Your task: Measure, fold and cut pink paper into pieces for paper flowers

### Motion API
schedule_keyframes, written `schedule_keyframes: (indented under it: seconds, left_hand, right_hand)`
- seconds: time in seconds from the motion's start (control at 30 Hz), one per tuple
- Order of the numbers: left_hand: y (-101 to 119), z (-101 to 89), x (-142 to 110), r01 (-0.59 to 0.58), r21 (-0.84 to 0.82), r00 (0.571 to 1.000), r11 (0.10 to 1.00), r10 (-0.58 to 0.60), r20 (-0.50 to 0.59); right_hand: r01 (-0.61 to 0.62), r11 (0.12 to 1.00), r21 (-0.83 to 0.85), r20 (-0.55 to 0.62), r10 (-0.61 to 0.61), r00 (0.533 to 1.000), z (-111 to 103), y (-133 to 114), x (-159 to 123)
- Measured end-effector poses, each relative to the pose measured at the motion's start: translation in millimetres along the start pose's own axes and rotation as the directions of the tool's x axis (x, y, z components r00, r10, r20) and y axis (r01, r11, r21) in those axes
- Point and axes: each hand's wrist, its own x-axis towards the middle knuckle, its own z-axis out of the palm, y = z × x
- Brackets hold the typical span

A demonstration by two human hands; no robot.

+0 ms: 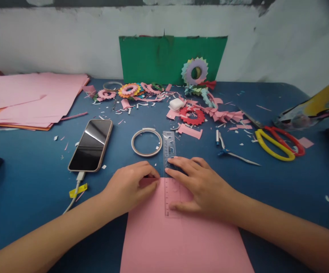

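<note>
A pink paper sheet [181, 239] lies on the blue table [33, 178] right in front of me. A clear plastic ruler [169, 151] lies upright across its top edge. My left hand [130, 187] rests on the sheet's top left corner, fingers curled and pressing the paper down. My right hand [198, 185] lies flat with spread fingers over the ruler and the sheet, holding the ruler in place.
A phone [92, 144] on a charging cable lies at the left, a tape ring [146, 142] beside the ruler. Red and yellow scissors [278, 142], a small cutter [232, 151], paper flowers [192, 115], scraps, a pink paper stack [30, 96] and a green board [170, 57] sit further back.
</note>
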Motion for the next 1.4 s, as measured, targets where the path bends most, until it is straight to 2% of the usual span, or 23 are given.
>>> schedule_keyframes:
  seconds: [0.77, 1.4]
  left_hand:
    - [-2.6, 0.9, 0.6, 0.0, -0.018, 1.0, 1.0, 0.0, 0.012]
    - [-3.4, 0.6, 0.4, -0.004, -0.03, 1.0, 1.0, 0.004, 0.018]
  right_hand:
    - [-0.011, 0.998, 0.061, 0.003, 0.011, 1.0, 4.3, 0.6, -0.3]
    - [0.003, 0.999, 0.045, -0.007, -0.002, 1.0, 5.0, 1.6, 0.1]
